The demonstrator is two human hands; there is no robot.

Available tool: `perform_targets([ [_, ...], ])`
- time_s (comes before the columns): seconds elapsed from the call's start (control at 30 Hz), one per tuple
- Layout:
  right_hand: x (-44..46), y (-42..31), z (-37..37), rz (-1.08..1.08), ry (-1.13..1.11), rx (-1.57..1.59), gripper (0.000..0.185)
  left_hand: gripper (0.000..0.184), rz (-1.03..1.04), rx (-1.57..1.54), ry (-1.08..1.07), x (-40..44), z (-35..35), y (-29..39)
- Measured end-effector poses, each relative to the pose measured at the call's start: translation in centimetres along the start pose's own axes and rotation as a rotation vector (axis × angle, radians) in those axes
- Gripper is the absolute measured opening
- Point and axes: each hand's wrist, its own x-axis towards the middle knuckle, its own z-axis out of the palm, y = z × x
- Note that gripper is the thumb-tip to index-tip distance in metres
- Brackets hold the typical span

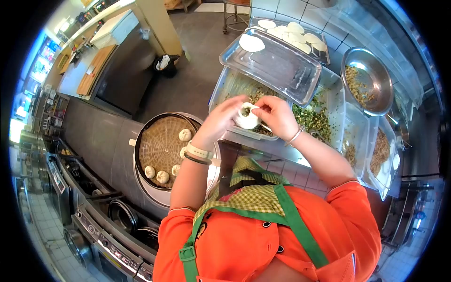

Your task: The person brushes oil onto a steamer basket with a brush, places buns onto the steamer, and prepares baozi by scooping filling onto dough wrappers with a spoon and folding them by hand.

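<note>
Between my two hands is a partly closed stuffed bun (247, 120), its white dough gathered round an opening with greenish filling inside. My left hand (221, 116) cups the bun from the left side. With thumb and fingers, my right hand (274, 116) pinches the dough at its upper right rim. Both hands are above a clear plastic tub of filling (223, 87). Close behind them, a metal tray (277, 66) rests on the tub and carries one flat dough round (252, 43).
At left, a round steamer (157, 136) holds several finished buns (185, 135). More dough rounds (296, 35) lie on a back tray. Right of my hands are chopped green filling (314, 117), a metal bowl (383, 84) with filling, and a tub of brown shredded filling (379, 152).
</note>
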Motion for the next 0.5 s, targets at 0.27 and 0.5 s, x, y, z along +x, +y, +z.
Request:
perform_targets([
  [0.27, 0.1, -0.3, 3.1, 0.133, 0.127, 0.300, 0.015, 0.045, 0.359, -0.306, 0.338, 0.7, 2.1, -2.4],
  [0.5, 0.4, -1.8, 1.3, 0.146, 0.043, 0.231, 0.015, 0.049, 0.262, -0.328, 0.373, 0.4, 2.0, -2.4],
])
